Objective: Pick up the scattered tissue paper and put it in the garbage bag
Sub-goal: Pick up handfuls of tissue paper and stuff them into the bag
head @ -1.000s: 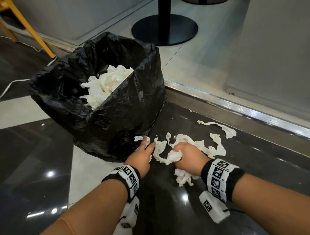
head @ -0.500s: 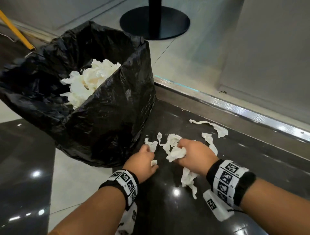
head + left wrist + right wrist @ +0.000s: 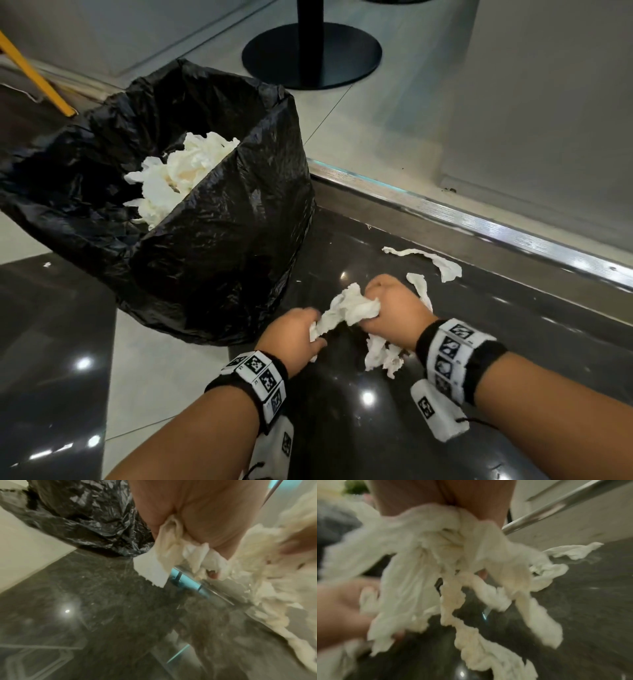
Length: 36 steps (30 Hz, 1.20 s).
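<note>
A black garbage bag (image 3: 219,246) stands open on the floor, with crumpled white tissue (image 3: 181,174) inside it. Just right of the bag, my right hand (image 3: 390,308) grips a bunch of white tissue paper (image 3: 356,306) whose strips hang below the fist (image 3: 447,555). My left hand (image 3: 294,332) grips the bunch's left end; in the left wrist view tissue (image 3: 171,550) sticks out of its curled fingers. One loose strip (image 3: 428,260) lies on the dark floor beyond my right hand. A shorter piece (image 3: 419,284) lies by the right wrist.
A metal threshold strip (image 3: 479,222) runs diagonally behind the tissue. A round black table base (image 3: 311,54) stands on the pale tiles beyond the bag. A yellow leg (image 3: 30,75) slants at the far left. The floor under my hands is glossy dark stone (image 3: 342,428).
Both hands have closed together and gathered the spread tissue into one bunch, lifted off the floor. Fewer pieces lie loose. The view has shifted slightly.
</note>
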Motion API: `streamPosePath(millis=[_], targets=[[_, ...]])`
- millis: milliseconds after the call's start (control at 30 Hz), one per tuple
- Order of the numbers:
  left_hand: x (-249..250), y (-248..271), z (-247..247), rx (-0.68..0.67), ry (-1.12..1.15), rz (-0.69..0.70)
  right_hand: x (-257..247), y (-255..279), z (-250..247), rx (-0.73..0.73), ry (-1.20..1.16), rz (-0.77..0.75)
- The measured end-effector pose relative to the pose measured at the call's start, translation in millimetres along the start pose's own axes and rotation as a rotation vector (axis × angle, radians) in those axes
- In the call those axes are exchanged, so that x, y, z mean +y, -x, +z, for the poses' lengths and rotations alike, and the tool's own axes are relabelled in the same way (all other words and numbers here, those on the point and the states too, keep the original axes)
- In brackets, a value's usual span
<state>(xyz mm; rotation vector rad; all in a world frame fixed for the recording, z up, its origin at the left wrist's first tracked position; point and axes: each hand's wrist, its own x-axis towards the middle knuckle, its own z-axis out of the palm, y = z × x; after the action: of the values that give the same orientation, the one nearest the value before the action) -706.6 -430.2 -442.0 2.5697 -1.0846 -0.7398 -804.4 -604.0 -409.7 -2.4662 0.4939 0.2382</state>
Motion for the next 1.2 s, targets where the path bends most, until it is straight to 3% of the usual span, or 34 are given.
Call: streamPosePath(millis=[167,233,333,400,467,600,700,833,1000,1100,1200], targets=[[11,-6,-4,0.033,-0.025,0.015,15,29,-55,0.285,-0.429,0.172],[15,-5,-5,0.037,0.010,0.028,26,36,-68,0.335,-0.619,0.173],[21,-1,-7,0.033,0.031,0.029,43,38,-70,0.353,-0.707,0.269],[25,3,-9,0.031,0.026,0.030,52,33,-61,0.318,-0.630,0.332],[27,7,-11,0.027,0.020,0.033,57,25,-45,0.212,-0.387,0.320],[26,18,-16,0.019,-0.019,0.029,61,12,-8,-0.100,0.213,0.185],[21,25,-21,0.020,-0.027,0.031,58,6,6,-0.276,0.369,0.128],[14,31,-28,0.040,-0.014,0.019,53,-1,-2,-0.170,0.297,0.141],[13,35,-42,0.105,0.027,-0.027,65,-25,-36,0.108,0.099,0.282],[13,39,-55,0.115,0.089,-0.042,76,-36,-51,0.141,0.145,0.430],[14,46,-70,0.106,0.151,-0.036,95,-41,-47,0.016,0.214,0.511]])
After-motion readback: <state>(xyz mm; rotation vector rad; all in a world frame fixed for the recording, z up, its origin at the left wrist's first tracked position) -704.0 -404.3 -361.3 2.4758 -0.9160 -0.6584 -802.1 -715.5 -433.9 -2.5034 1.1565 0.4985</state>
